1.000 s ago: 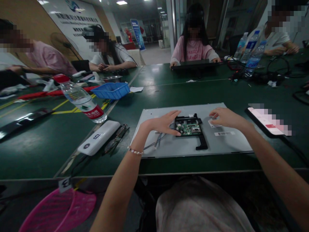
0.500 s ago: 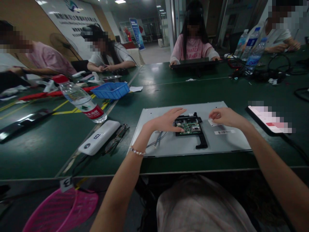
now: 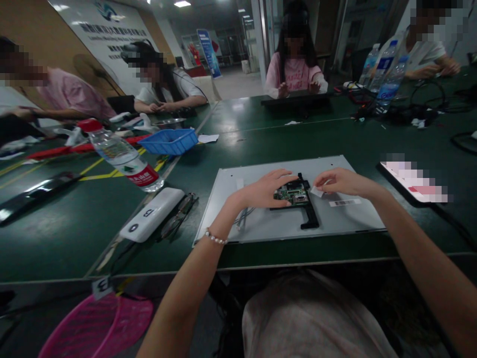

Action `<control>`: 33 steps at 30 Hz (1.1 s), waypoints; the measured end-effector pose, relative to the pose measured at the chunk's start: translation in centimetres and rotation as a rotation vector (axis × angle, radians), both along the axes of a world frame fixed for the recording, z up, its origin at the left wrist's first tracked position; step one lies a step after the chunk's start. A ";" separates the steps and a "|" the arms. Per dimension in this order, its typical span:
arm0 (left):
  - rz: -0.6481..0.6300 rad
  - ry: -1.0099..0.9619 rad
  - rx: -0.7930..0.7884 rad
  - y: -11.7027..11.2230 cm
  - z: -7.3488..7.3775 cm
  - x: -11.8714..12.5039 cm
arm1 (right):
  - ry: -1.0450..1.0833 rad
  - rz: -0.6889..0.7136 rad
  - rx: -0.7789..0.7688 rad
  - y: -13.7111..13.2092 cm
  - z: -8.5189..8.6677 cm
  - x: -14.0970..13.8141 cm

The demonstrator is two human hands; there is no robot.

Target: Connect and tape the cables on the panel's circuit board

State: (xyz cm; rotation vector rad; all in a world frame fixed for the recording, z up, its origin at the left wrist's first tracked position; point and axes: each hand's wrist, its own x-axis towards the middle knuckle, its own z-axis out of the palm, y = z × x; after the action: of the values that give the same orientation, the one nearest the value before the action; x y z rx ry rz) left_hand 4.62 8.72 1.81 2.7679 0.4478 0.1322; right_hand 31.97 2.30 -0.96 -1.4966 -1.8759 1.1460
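A grey metal panel [image 3: 261, 226] lies flat on the green table in front of me. A small green circuit board [image 3: 294, 193] sits in a black frame [image 3: 308, 215] near the panel's middle. My left hand [image 3: 266, 189] rests on the board's left part, fingers curled over it. My right hand [image 3: 337, 181] hovers just right of the board and pinches a small white piece of tape or label [image 3: 316, 191]. A barcode sticker [image 3: 345, 202] lies on the panel under my right wrist. Thin wires [image 3: 242, 216] run out from under my left wrist.
A tilted water bottle [image 3: 121, 156], a white power bank [image 3: 151, 215] and folded glasses [image 3: 179, 219] lie left of the panel. A phone [image 3: 413, 183] lies to the right. A blue tray [image 3: 169, 140] stands further back. Other people sit around the table. A pink basket [image 3: 97, 328] is below.
My left hand slid right onto the circuit board. My right hand moved left toward the board with the white piece pinched in it.
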 end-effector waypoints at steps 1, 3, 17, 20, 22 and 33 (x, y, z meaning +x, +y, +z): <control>-0.027 -0.017 0.004 -0.3 0.0 0.3 | 0.019 0.025 -0.020 -0.1 0.1 -0.2; -0.074 -0.048 0.005 -0.8 -0.2 0.9 | 0.047 0.051 -0.051 -0.3 0.3 -0.4; -0.120 -0.126 0.097 -2.4 -1.3 2.8 | 0.148 0.028 -0.095 -0.2 -0.3 -1.3; -0.145 -0.113 0.126 -2.5 -1.5 2.9 | 0.138 0.002 -0.061 -0.4 -0.2 -1.8; -0.153 -0.109 0.140 -2.5 -1.6 2.9 | 0.127 0.002 -0.041 -0.5 -0.2 -2.0; -0.218 -0.133 0.167 -2.4 -1.6 3.5 | -0.163 -0.016 0.131 0.2 -0.9 -1.5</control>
State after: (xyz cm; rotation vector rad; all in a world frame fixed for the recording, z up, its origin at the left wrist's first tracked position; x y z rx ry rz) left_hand 8.07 6.31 0.24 2.9241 0.1035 0.3114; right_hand 30.43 2.49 -1.89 -1.5684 -2.0004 0.8994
